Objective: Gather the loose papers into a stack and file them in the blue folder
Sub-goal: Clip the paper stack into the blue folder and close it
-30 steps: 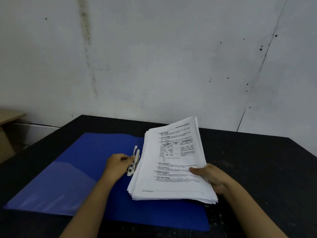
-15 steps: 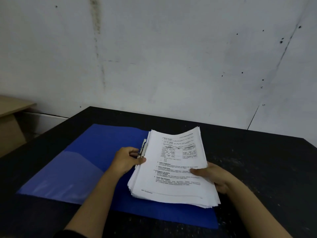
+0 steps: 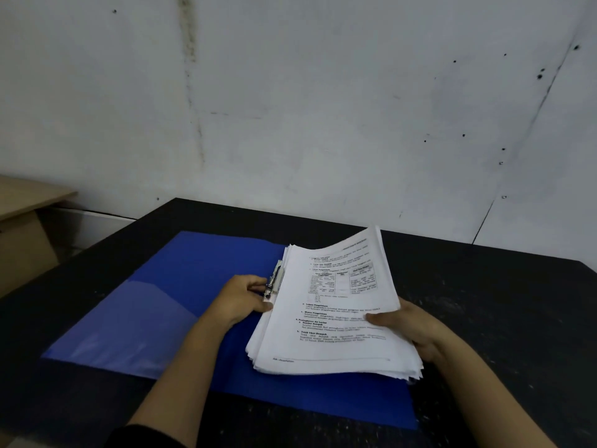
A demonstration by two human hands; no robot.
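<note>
The blue folder (image 3: 181, 286) lies open on the black table (image 3: 500, 302). A thick stack of printed papers (image 3: 332, 312) rests on its right half, with the far right corner lifted. My right hand (image 3: 407, 328) grips the stack's right edge, thumb on top. My left hand (image 3: 242, 299) holds the metal clip (image 3: 274, 281) at the folder's spine, beside the stack's left edge, with the thumb against the papers.
A clear plastic pocket (image 3: 129, 324) covers the folder's left flap. A wooden desk (image 3: 26, 202) stands at the far left. A stained white wall (image 3: 323, 108) rises right behind the table.
My left hand has shifted at the clip and now touches the stack's left edge. The far right corner of the stack has lifted. My head has come nearer.
</note>
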